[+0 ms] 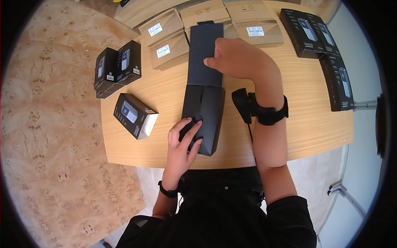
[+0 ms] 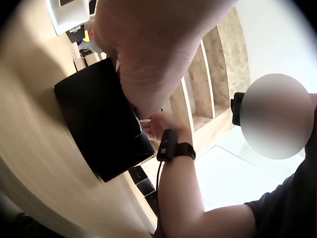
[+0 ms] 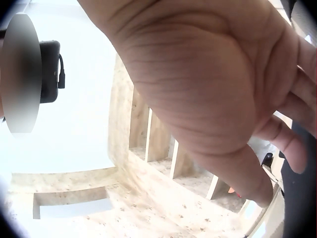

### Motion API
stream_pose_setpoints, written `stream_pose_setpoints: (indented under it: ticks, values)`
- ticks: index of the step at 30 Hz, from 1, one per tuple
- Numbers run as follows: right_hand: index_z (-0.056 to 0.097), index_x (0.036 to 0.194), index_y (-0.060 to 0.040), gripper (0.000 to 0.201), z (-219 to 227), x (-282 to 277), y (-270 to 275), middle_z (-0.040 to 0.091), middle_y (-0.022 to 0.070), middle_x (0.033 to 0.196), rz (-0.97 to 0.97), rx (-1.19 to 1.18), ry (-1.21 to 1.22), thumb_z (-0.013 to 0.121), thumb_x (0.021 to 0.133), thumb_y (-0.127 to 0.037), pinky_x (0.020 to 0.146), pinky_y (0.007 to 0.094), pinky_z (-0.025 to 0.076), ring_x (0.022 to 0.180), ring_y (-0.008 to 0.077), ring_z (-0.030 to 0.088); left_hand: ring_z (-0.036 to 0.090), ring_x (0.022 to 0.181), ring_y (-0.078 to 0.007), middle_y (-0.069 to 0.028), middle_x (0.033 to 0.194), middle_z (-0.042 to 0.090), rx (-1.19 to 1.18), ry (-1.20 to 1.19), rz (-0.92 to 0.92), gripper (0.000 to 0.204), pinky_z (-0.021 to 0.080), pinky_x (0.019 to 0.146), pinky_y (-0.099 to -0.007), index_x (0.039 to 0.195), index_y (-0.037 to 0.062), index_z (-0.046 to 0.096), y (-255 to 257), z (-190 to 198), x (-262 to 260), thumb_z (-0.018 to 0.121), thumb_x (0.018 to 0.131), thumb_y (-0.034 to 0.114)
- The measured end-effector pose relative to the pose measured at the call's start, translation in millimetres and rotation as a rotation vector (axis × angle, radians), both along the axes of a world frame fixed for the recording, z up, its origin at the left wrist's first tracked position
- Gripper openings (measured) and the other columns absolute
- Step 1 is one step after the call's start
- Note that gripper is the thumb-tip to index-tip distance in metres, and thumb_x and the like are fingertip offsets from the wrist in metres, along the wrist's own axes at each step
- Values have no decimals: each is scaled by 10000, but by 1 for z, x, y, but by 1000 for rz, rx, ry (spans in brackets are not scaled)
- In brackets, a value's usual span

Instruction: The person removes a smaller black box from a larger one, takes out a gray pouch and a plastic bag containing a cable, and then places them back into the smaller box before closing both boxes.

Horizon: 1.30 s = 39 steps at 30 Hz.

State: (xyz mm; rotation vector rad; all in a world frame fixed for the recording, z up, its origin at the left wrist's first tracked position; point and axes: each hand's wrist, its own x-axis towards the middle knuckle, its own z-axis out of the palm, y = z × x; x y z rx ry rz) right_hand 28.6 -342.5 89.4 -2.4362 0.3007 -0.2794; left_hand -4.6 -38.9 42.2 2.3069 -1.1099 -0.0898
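Observation:
A long black box (image 1: 203, 118) lies lengthwise in the middle of the wooden table (image 1: 302, 111). A flat black sleeve or lid (image 1: 204, 53) extends from its far end. My left hand (image 1: 185, 136) grips the box's near end, with fingers curled around it close to a round notch. In the left wrist view the left hand (image 2: 148, 54) sits over the black box (image 2: 101, 119). My right hand (image 1: 235, 58) lies on top of the far black piece, fingers fairly straight. The right wrist view shows the right hand (image 3: 208, 84) and a black edge (image 3: 301, 188) under its fingers.
Black product boxes stand at the left (image 1: 118, 66), and one lies tipped nearer me (image 1: 135, 115). More black boxes lie along the right side (image 1: 341, 80). Brown cardboard boxes (image 1: 165, 39) line the far edge. A wrist camera (image 1: 248, 105) is strapped to my right wrist.

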Motion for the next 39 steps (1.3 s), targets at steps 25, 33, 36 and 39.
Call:
stream_pose_setpoints:
  ticks: [25,33,36,39]
  values:
    - [668,891,-66,142,49,-23,29,749,79,837,626,272,-52,747,825,-163,636,354,528,729,250,689,394,1466,-345,-235,1605,272,-448,233,314,1331,382,1180,-475,1665,47,-91,15,-36,-10,886,761,30]
    - [690,845,-82,208,25,-15,76,707,83,853,563,147,-56,732,809,-283,738,403,537,874,283,670,404,1468,-436,-248,1575,348,-415,-110,113,898,347,1212,-532,1510,49,403,29,-33,-6,786,698,55]
    - [697,849,-86,212,21,-9,78,711,78,858,584,82,-33,740,807,-289,739,413,537,871,291,669,418,1452,-462,-247,1535,415,-320,-243,-3,634,328,1219,-562,1332,44,656,43,-27,-6,713,701,49]
    - [696,843,-76,230,6,-11,79,707,83,850,508,75,-174,750,809,-297,742,418,542,862,294,672,466,1414,-468,-239,1448,538,-193,-218,-87,462,345,1202,-565,1157,44,765,45,-12,-9,755,701,112]
